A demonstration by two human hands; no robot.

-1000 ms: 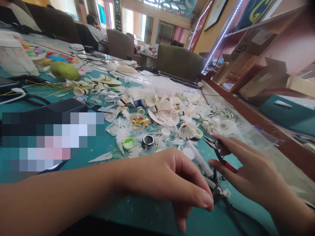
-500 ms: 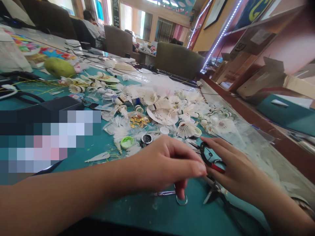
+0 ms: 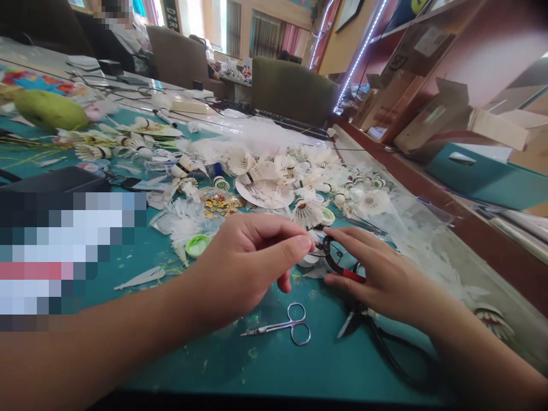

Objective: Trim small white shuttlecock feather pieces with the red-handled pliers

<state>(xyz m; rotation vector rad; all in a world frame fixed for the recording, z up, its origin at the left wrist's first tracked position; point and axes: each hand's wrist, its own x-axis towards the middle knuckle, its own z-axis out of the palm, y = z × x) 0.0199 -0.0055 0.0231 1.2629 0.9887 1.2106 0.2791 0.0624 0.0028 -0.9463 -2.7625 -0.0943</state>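
My right hand (image 3: 377, 271) holds small cutting pliers with red handles (image 3: 353, 276), their black jaws pointing left. Thumb and forefinger of my left hand (image 3: 257, 262) are pinched together just by the jaw tips. Whatever lies between those fingertips is too small or hidden to make out. Below my hands, small silver scissors (image 3: 278, 327) lie on the green table mat (image 3: 205, 365). Larger shears (image 3: 347, 324) with black handles rest under my right hand and wrist, partly covered.
Beyond my hands lie several feather shuttlecocks (image 3: 306, 212), a round white plate (image 3: 252, 197), gold bits (image 3: 218, 205) and a green-rimmed lid (image 3: 197, 246). A white feather (image 3: 141, 278) lies left. A green fruit (image 3: 51, 109) sits further back. Cardboard boxes (image 3: 445, 120) stand at right.
The camera view has shifted, so the table scene sits further left. My left hand has uncovered the silver scissors, and its pinched fingertips are now by the plier tips. The pliers stay in my right hand.
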